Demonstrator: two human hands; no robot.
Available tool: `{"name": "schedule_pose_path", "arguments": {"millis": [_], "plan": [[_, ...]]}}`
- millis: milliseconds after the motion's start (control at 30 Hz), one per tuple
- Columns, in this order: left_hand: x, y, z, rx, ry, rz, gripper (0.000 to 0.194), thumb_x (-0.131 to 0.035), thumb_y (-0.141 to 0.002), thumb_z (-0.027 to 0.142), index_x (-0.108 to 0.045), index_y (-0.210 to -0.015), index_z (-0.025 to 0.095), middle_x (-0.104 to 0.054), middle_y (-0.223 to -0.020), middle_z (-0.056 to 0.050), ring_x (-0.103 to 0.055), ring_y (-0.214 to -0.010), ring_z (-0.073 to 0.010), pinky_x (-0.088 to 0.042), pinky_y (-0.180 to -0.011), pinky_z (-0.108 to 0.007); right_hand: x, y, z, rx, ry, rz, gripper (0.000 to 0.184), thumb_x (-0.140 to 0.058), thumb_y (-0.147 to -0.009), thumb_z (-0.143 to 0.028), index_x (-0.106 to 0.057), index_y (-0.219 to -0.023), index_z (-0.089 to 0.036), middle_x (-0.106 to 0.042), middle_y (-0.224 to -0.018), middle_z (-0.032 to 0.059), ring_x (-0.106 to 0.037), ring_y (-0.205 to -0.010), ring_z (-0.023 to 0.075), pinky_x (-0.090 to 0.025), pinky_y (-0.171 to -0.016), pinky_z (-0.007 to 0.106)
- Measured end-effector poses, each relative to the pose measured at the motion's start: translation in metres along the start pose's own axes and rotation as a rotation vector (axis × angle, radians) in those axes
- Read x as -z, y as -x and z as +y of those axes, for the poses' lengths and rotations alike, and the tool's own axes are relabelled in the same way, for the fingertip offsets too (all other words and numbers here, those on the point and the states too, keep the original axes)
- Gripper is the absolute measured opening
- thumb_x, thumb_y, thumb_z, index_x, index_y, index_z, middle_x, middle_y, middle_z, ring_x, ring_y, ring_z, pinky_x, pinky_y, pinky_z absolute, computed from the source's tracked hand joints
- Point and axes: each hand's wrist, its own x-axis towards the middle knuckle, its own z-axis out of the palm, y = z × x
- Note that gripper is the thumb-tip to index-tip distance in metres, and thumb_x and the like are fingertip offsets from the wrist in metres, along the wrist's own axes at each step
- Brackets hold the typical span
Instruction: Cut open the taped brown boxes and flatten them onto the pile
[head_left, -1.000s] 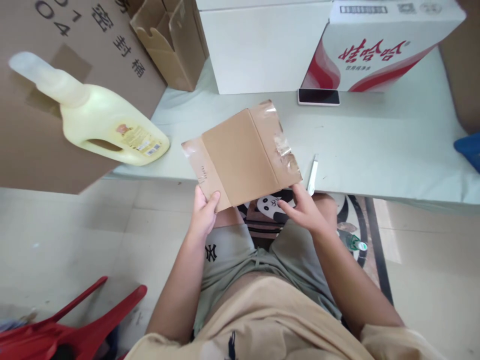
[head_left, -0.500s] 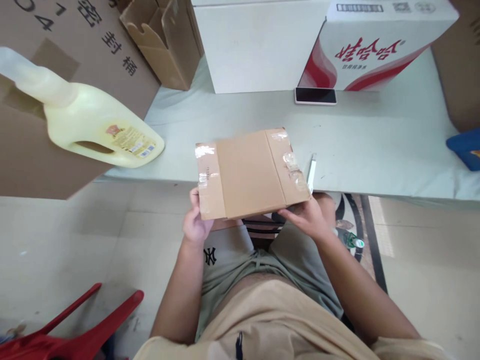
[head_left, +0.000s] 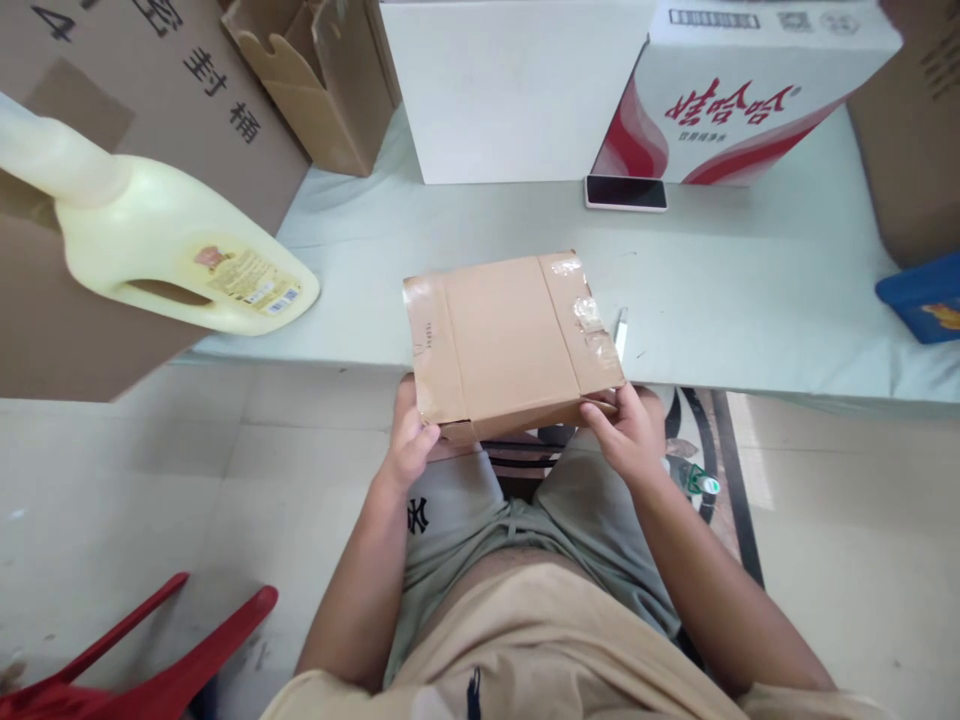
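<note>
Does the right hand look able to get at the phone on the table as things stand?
Probably not yet: the right hand holds the cardboard. Once freed, its way looks open, since nothing covers the phone.

Brown cardboard [head_left: 514, 330], creased and taped

One cardboard carton [head_left: 514, 335] is held in the fingers [head_left: 427, 437] of two hands [head_left: 409, 452] [head_left: 631, 438]. Beyond the fingers, one slim tool [head_left: 621, 336], one phone [head_left: 625, 193] and one yellow bottle [head_left: 176, 230] are seen.

PLACE: home room, probably | cloth-covered table [head_left: 750, 300] | pale floor tiles [head_left: 150, 470] | patterned mat [head_left: 715, 430] | red chair [head_left: 195, 650]
</note>
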Motion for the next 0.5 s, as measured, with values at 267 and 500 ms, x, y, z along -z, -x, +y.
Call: {"name": "schedule_pose_path", "arguments": {"millis": [267,500], "plan": [[0.012,0.019,0.020,0.317,-0.065,-0.279,0.060,-0.067,-0.090,0.059,-0.069,-0.127,0.013,-0.077,-0.082,-0.011,-0.063,-0.048,-0.0181,-0.050,-0.046,-0.030,0.004,-0.006,-0.011,-0.038,0.066,0.068,0.043,-0.060,-0.095,-0.059,-0.073,-0.098,-0.018,-0.079,-0.094,0.0106,-0.073,-0.089,0.0282,-0.061,-0.083,0.040],[0.019,-0.008,0.018,0.118,-0.245,0.138,0.058,-0.074,-0.077,0.055,-0.068,-0.121,0.018,-0.070,-0.133,-0.015,-0.062,-0.130,-0.0348,-0.052,-0.108,-0.048,0.004,-0.001,0.011,-0.099,-0.235,0.138,0.042,-0.068,-0.089,-0.061,-0.073,-0.103,-0.021,-0.074,-0.089,0.0050,-0.066,-0.078,0.0211,-0.056,-0.072,0.032]]}}
